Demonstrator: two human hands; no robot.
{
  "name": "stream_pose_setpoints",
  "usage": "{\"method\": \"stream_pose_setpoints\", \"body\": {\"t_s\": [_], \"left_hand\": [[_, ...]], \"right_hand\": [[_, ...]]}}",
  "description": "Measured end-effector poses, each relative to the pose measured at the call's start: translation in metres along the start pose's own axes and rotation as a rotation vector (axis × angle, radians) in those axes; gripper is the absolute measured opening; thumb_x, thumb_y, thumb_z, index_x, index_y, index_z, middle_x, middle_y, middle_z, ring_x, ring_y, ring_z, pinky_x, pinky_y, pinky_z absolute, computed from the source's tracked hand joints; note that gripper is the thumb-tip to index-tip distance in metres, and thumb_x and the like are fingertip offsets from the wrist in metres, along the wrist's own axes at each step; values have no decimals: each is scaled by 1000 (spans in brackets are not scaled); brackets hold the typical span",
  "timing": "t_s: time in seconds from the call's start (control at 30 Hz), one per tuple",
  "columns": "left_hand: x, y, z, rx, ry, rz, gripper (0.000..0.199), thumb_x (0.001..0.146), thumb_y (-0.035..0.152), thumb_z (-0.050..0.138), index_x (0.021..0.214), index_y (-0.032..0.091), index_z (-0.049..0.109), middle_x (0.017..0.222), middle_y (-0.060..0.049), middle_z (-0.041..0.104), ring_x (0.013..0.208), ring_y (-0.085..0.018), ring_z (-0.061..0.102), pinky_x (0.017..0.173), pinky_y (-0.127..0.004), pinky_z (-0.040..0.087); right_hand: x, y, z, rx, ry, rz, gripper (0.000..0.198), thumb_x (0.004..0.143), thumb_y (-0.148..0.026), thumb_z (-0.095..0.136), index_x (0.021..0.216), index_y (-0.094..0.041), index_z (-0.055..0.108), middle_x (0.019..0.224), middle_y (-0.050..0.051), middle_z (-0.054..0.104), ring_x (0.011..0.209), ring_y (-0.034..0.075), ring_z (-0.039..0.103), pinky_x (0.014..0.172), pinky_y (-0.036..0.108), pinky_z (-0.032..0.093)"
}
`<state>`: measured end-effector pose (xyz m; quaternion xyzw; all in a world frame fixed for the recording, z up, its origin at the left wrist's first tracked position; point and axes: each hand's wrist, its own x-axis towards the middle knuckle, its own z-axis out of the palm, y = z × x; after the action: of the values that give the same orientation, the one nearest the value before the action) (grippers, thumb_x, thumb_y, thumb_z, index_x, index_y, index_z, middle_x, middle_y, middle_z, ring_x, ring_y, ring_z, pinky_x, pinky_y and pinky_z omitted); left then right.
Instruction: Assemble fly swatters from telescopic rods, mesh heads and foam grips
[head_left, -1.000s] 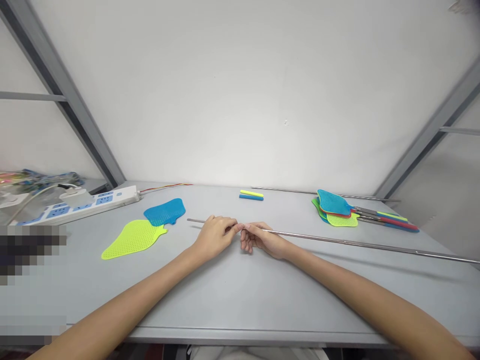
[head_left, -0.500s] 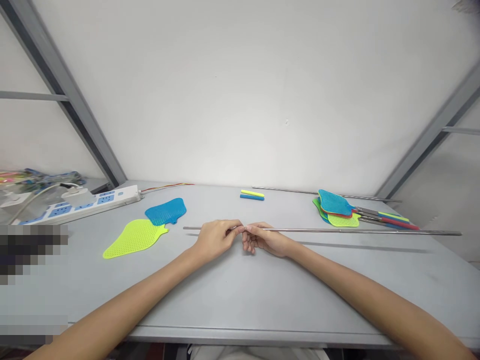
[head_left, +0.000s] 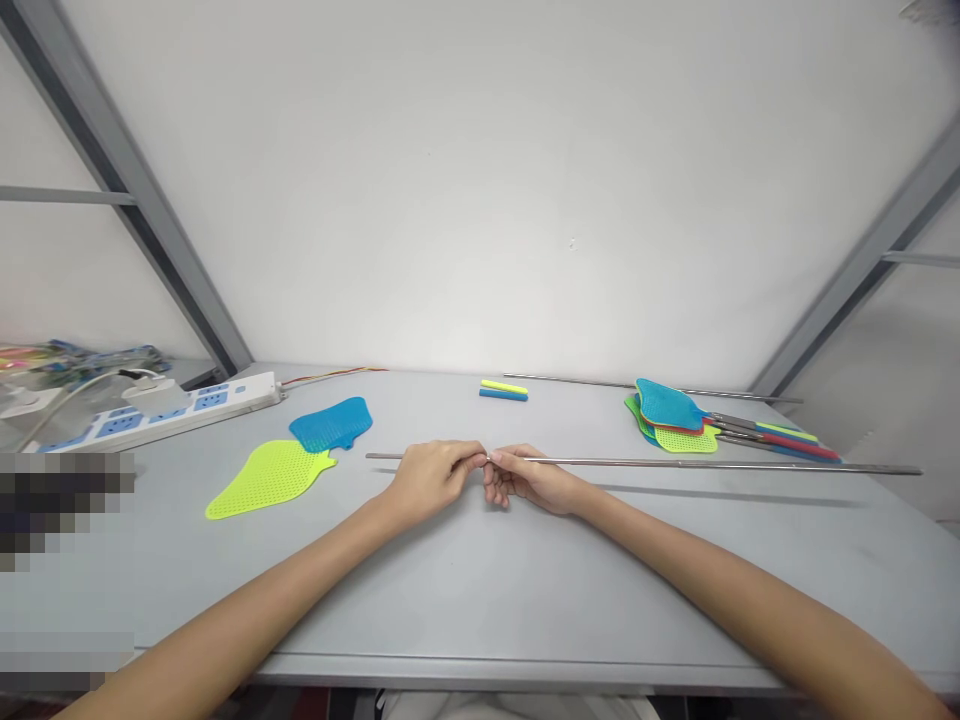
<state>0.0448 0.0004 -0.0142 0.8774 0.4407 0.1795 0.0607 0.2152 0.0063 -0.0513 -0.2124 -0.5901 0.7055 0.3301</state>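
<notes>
Heap [head_left: 94,362]: at far left, behind the power strip; too blurry to tell what is in it.
Power strip [head_left: 184,412]: set off to the side, maybe to keep cords out of the way; holding a white plug [head_left: 154,397] in one of its blue sockets.
Yellow-green paddle [head_left: 262,482]: flat on the desk [head_left: 450,600], full of tiny holes, with its stub pointing toward the hands.
Blue paddle [head_left: 330,424]: just behind the yellow-green one, likely set there for easy reach.
Left hand [head_left: 439,472]: palm down, thumb and finger pinched on the metal rod [head_left: 615,462] near its thin end.
Short sticks [head_left: 503,395]: one yellow, one blue, side by side near the wall.
Right hand [head_left: 540,482]: thumb and finger pinched on the rod too, close to the left thumb; other fingers curled below.
Metal rod: nearly level above the desk, thick end far right; held by fingertips, probably for being so thin.
Back rod [head_left: 574,380]: along the wall, partly behind the swatters.
Swatters [head_left: 670,407]: piled with heads left and handles right, maybe to be tidy.
</notes>
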Motion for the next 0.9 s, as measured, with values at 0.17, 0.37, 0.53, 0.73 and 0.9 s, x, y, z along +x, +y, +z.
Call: {"method": "stream_pose_setpoints", "body": {"t_s": [0.17,0.37,0.53,0.73,0.9], "left_hand": [[0,0,0,0,-10,10,30,82,25,27,70,23,55,72,5,62,63,-10,53,52,-20,26],[1,-2,1,-5,-30,14,30,82,25,27,73,23,55,73,3,62,64,-11,52,53,-20,27],[1,-3,2,-15,-12,33,29,81,24,27,72,24,55,73,5,62,62,-10,52,53,-20,26],[2,-2,3,-49,8,-7,31,81,29,26,70,24,55,70,5,61,62,-10,52,53,-20,28],[4,-5,4,-75,-11,-11,35,81,34,25,70,23,56,69,3,60,62,-12,51,53,-21,29]], "right_hand": [[0,-1,1,-8,2,0,32,82,-34,36,72,-9,54,65,6,55,58,11,52,53,24,38],[1,0,1,-11,4,3,32,82,-34,37,72,-9,54,65,6,55,57,11,52,53,24,38],[0,0,1,-12,2,0,32,81,-34,37,72,-9,54,64,6,55,57,11,51,53,23,38],[0,0,0,-4,14,-4,32,81,-35,37,73,-9,55,65,6,55,57,11,51,53,23,38],[2,2,0,11,36,5,32,80,-36,39,74,-9,55,65,6,56,56,10,51,53,23,39]]}}
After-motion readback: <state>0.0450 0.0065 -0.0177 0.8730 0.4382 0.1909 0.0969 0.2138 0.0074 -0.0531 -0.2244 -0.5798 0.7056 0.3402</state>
